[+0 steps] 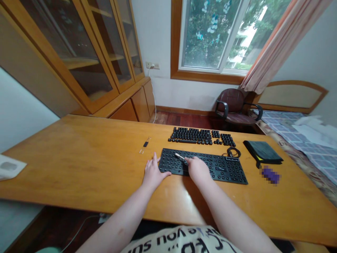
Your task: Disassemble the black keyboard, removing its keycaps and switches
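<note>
A black keyboard base (218, 168) with its keycaps removed lies on the wooden desk (86, 165). My left hand (153, 172) rests flat against the keyboard's left end, fingers spread. My right hand (196, 167) lies on top of the base, fingers closed around a small light-coloured stick-like tool (180, 156) whose tip touches the base. The removed black keycaps (201, 136) are laid out in rows just behind the base.
A wire keycap puller (145, 144) lies left of the keycaps. The coiled cable (233, 152), a folded dark cloth (262, 151) and a purple object (271, 174) sit to the right. White paper (9, 166) is at the desk's left edge. An armchair (237, 105) stands behind.
</note>
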